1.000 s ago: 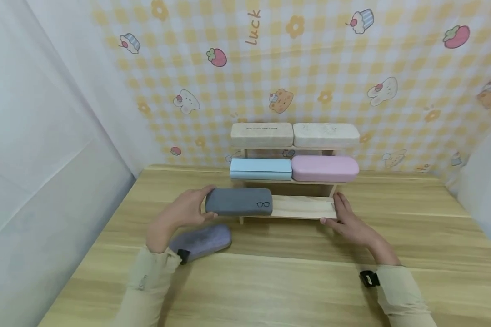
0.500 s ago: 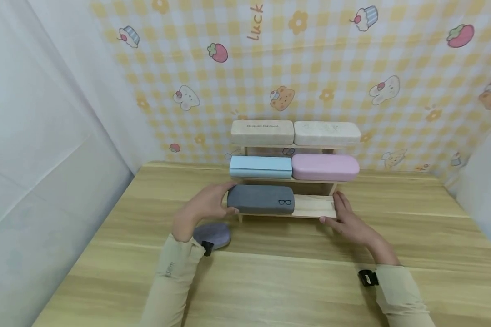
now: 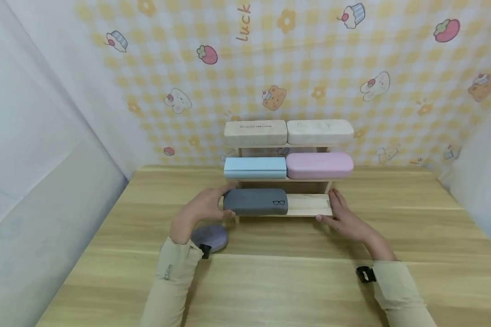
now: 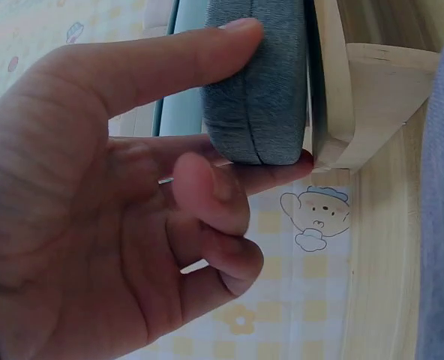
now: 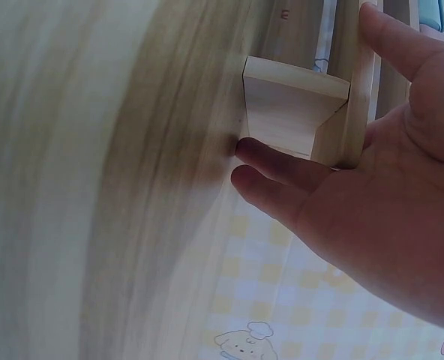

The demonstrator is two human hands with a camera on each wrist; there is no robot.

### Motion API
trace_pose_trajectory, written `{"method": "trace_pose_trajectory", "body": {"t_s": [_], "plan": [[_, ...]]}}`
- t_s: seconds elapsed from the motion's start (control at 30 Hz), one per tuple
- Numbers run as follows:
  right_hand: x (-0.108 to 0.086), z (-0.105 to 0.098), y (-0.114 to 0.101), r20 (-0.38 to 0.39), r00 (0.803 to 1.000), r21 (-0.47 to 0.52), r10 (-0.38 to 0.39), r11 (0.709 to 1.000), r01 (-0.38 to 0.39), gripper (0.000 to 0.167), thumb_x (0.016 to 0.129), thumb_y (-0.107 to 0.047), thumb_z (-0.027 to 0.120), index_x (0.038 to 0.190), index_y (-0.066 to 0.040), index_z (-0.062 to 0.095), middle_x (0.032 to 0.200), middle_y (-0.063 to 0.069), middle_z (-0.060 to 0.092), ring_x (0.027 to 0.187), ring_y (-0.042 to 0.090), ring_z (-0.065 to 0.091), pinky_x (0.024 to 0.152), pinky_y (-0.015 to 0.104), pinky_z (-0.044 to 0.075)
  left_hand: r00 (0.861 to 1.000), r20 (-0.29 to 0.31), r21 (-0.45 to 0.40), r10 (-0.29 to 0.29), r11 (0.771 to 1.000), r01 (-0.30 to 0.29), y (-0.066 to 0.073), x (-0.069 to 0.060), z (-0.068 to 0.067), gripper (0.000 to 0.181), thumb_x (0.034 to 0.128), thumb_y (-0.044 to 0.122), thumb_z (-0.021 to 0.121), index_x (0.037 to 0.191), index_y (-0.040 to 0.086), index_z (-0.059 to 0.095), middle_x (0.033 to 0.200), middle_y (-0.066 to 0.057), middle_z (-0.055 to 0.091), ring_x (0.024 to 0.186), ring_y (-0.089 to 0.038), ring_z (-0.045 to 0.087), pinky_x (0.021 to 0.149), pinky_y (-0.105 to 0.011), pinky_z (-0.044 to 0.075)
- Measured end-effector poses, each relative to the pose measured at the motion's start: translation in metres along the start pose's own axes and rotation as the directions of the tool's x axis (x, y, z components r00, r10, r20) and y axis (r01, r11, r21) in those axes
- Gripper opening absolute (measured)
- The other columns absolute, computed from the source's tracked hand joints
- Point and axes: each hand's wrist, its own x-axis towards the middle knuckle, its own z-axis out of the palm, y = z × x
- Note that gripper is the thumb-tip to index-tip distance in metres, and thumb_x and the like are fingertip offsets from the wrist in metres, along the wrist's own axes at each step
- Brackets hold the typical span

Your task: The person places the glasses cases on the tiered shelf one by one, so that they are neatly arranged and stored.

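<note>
A dark grey glasses case [image 3: 251,202] with a small spectacles print lies on the left part of the bottom shelf of a three-tier wooden rack [image 3: 308,205]. My left hand [image 3: 202,206] holds the case by its left end. In the left wrist view the thumb presses one face of the case [image 4: 263,105], a finger reaches behind it, and the other fingers curl free. At the rack's right end, my right hand [image 3: 348,221] grips the bottom shelf, thumb on the front edge. The right wrist view has two fingers beside the rack's leg [image 5: 286,105].
A light blue case [image 3: 255,168] and a pink case [image 3: 320,165] fill the middle shelf. Above are a beige case [image 3: 255,133] and a white case [image 3: 320,132]. A purple-grey case [image 3: 215,237] lies on the table [image 3: 278,281], partly behind my left wrist. Patterned cloth [image 3: 237,91] hangs behind.
My left hand has moved right with the grey glasses case, bringing it from overhanging the bottom shelf's left end to about level with it. The right hand has kept its place on the rack.
</note>
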Motion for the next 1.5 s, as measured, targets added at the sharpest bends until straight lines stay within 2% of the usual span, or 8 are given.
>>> {"method": "trace_pose_trajectory", "body": {"t_s": [0.2,0.4,0.73,1.0,1.13,1.3,1.5], "plan": [[-0.005,0.003,0.002,0.006,1.0,0.016,0.009,1.0,-0.009,0.091,0.096,-0.034,0.052,0.141,0.01,-0.013,0.147,0.029,-0.02,0.134,0.045,-0.012,0.101,0.063,0.011,0.999,-0.008,-0.041,-0.031,0.999,0.03,-0.005,-0.005,0.006,0.075,0.0745,0.031,0.079,0.137,0.005,0.045,0.128,-0.012,0.055,0.118,-0.03,0.049,0.097,-0.043,0.038],[-0.009,0.01,0.006,0.012,1.0,0.023,0.008,1.0,-0.009,0.092,0.096,-0.035,0.052,0.141,0.01,-0.013,0.147,0.03,-0.019,0.134,0.047,-0.01,0.101,0.064,0.013,1.0,-0.02,-0.069,-0.017,0.997,0.015,-0.011,-0.009,0.012,0.071,0.0745,0.027,0.079,0.134,0.004,0.048,0.122,-0.012,0.059,0.113,-0.028,0.053,0.095,-0.042,0.04],[-0.003,0.011,0.004,0.006,1.0,0.028,0.0,1.0,0.0,0.091,0.095,-0.034,0.052,0.142,0.01,-0.013,0.147,0.029,-0.019,0.134,0.046,-0.012,0.101,0.063,0.011,0.999,0.005,-0.127,-0.051,0.991,0.051,-0.011,-0.009,0.008,0.072,0.0764,0.021,0.078,0.135,-0.002,0.042,0.112,-0.008,0.063,0.103,-0.027,0.06,0.086,-0.038,0.046],[-0.002,0.01,0.002,0.007,1.0,0.014,0.007,1.0,-0.007,0.091,0.095,-0.036,0.052,0.142,0.009,-0.013,0.147,0.029,-0.019,0.135,0.044,-0.012,0.102,0.063,0.011,0.999,-0.031,-0.088,-0.038,0.995,0.035,-0.006,-0.006,0.01,0.07,0.0761,0.02,0.077,0.135,0.001,0.044,0.11,-0.008,0.063,0.097,-0.021,0.06,0.084,-0.036,0.046],[-0.002,0.007,0.0,0.006,1.0,0.016,0.004,1.0,-0.004,0.091,0.095,-0.034,0.053,0.142,0.01,-0.012,0.147,0.029,-0.019,0.134,0.044,-0.013,0.101,0.063,0.011,0.996,-0.055,-0.059,-0.063,0.996,0.06,-0.001,-0.003,0.012,0.073,0.076,0.023,0.077,0.138,0.003,0.042,0.114,-0.01,0.061,0.097,-0.021,0.058,0.084,-0.037,0.046],[-0.002,0.003,-0.001,0.003,1.0,-0.001,0.0,1.0,0.0,0.091,0.096,-0.033,0.052,0.142,0.01,-0.013,0.147,0.029,-0.019,0.134,0.045,-0.011,0.1,0.064,0.013,0.992,-0.074,-0.064,-0.101,0.993,0.096,0.005,-0.002,0.011,0.07,0.0774,0.026,0.075,0.137,0.006,0.044,0.115,-0.009,0.06,0.099,-0.021,0.057,0.085,-0.036,0.045],[0.0,0.0,-0.001,-0.012,1.0,-0.036,0.001,0.999,-0.002,0.091,0.095,-0.034,0.053,0.141,0.012,-0.011,0.146,0.032,-0.015,0.133,0.049,-0.005,0.1,0.064,0.015,0.99,-0.062,-0.054,-0.126,0.991,0.123,0.006,0.001,0.009,0.073,0.0779,0.03,0.075,0.137,0.003,0.041,0.119,-0.012,0.058,0.104,-0.024,0.056,0.087,-0.038,0.045]]}}
